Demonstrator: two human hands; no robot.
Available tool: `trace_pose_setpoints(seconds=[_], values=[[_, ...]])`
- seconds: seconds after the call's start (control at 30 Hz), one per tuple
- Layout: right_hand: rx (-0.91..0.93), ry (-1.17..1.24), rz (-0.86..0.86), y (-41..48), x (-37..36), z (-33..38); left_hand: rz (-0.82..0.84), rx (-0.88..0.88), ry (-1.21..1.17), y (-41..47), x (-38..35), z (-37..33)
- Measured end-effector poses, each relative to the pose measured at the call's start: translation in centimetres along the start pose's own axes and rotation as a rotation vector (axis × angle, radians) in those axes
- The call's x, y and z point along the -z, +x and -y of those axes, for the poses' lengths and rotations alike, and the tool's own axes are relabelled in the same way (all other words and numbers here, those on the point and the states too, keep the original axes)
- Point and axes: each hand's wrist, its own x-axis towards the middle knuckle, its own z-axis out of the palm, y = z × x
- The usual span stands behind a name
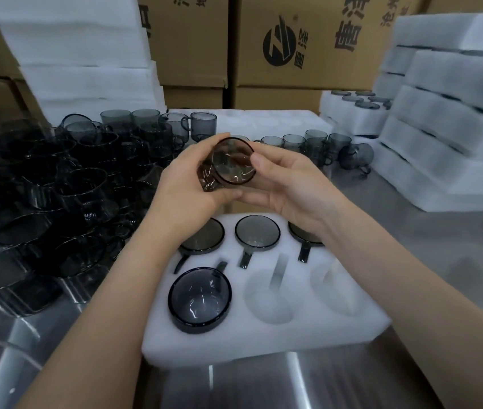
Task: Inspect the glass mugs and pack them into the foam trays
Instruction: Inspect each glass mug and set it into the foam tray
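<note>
Head view, the only one supplied. Both hands are closed together on one glass mug (231, 162), which is held in the air above the far edge of the foam tray (264, 343). The left hand (187, 187) wraps the body from the base side. The right hand (287, 184) cradles the rim side, with its thumb at the upper rim. The mug is tipped so that its mouth faces the camera. Its handle cannot be made out.

Step in hand, by judgement: inspection before packing. Recommended procedure:

1. Rotate the mug slowly between both hands. Check the rim, wall and base for chips, cracks and bubbles.
2. Grip the wall, not the handle, because smooth glass slips easily.
3. Hold the mug over the foam rather than over the steel table (455, 246), so that a drop lands soft.

Tray status: three mugs occupy the far row and a fourth mug (200, 299) occupies the near-left cavity. The near-middle cavity (268, 293) and the near-right cavity (337, 286) are vacant. Seat the mug mouth up, with the handle aligned to the cavity's slot, and press gently.

Unpacked mugs (57, 187) lie heaped to the left, so mind the left forearm.
</note>
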Motion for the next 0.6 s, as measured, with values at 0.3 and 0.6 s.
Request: trace_pose_setpoints(seconds=[0.3,0.6], values=[[0.122,-0.468,-0.172,-0.1,-0.5,-1.0,0.045,-0.037,0.039,-0.3,-0.3,-0.3],[0.18,-0.438,-0.362,0.0,-1.2,-0.6,0.069,-0.111,0.188,-0.8,-0.9,-0.6]])
